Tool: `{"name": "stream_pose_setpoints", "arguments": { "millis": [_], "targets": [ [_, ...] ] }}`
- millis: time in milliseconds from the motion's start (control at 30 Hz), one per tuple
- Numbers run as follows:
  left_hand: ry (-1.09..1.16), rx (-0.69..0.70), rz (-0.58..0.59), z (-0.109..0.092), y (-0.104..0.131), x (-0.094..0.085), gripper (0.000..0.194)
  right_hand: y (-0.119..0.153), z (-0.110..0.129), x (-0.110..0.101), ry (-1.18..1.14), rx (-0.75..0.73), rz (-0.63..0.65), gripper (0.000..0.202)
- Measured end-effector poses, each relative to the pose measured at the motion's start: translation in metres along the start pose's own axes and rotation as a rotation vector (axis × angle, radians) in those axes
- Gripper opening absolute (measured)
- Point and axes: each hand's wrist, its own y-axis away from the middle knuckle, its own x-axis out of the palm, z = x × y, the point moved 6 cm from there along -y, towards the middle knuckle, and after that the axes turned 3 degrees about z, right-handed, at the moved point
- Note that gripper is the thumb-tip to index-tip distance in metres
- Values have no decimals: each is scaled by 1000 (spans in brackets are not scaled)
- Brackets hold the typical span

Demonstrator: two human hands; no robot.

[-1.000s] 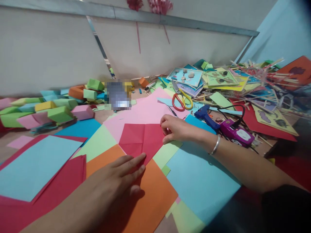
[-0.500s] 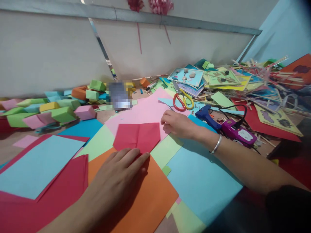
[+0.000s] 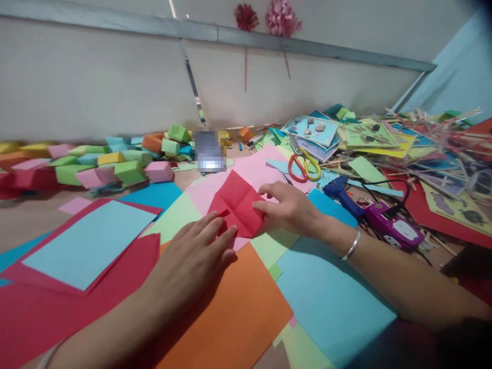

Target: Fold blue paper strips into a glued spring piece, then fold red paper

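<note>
A small sheet of red paper, marked with crossing creases, lies turned corner-up between my hands. My right hand pinches its right corner between thumb and fingers. At the near left edge, my left hand has its fingertips on the paper, where a narrow flap stands up slightly; part of that edge is hidden under the fingers. Below them spreads a sheet of orange paper. Pink paper lies beyond the red sheet, and light blue paper sits under my right forearm.
Red-and-yellow-handled scissors and a blue glue gun with a purple body lie to the right. Folded paper blocks line the left back. A pixelated phone-like object stands near the wall. Loose sticks and picture cards crowd the right back.
The red paper has been opened out and turned, so a corner now points away from me. My right hand has taken hold of its right corner. The view has shifted left.
</note>
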Motion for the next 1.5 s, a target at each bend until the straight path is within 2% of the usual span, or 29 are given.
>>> {"name": "stream_pose_setpoints", "arguments": {
  "millis": [67, 167, 267, 367, 467, 600, 767, 867, 933, 1000, 1133, 1200, 1333, 1500],
  "targets": [
    [23, -12, 6, 1, 1, 1, 22, 2, 11, -8, 110, -141, -61, 24],
    [98, -66, 110, 3, -1, 5, 20, 5, 21, -15, 197, -293, -118, 28],
    [139, -99, 195, 3, -5, 7, 18, 7, 23, -19, 201, -341, -162, 29],
    [122, -80, 190, 1, -6, 5, 15, 7, 18, -20, 143, -314, -183, 27],
    [99, -94, 129, 0, -4, 1, 13, 7, 10, -16, 19, -276, -103, 19],
    [61, -76, 101, -10, -1, 1, 8, 8, 12, -15, -131, -345, 15, 11],
    [0, -20, 61, -26, 3, 2, 31, 8, 27, -24, -133, -455, 27, 15],
    [-3, -39, 60, -28, 3, 1, 32, 8, 30, -22, -184, -466, 112, 15],
    [19, -66, 92, -28, 3, 2, 30, 8, 27, -18, -300, -449, 161, 13],
    [29, -70, 110, -29, 5, 6, 30, 7, 22, -14, -411, -372, 185, 13],
    [-14, -29, 20, -35, 11, 15, 41, 4, 4, -2, -409, -22, 124, 25],
    [-39, -42, -17, -35, 13, 18, 45, 4, 0, 4, -383, 98, 90, 30],
    [-43, -41, -77, -38, 14, 17, 42, 4, 1, 14, -285, 123, 68, 32],
    [46, -31, -139, -41, 13, 12, 30, 4, 3, 20, -163, 141, 93, 32]
  ]
}}
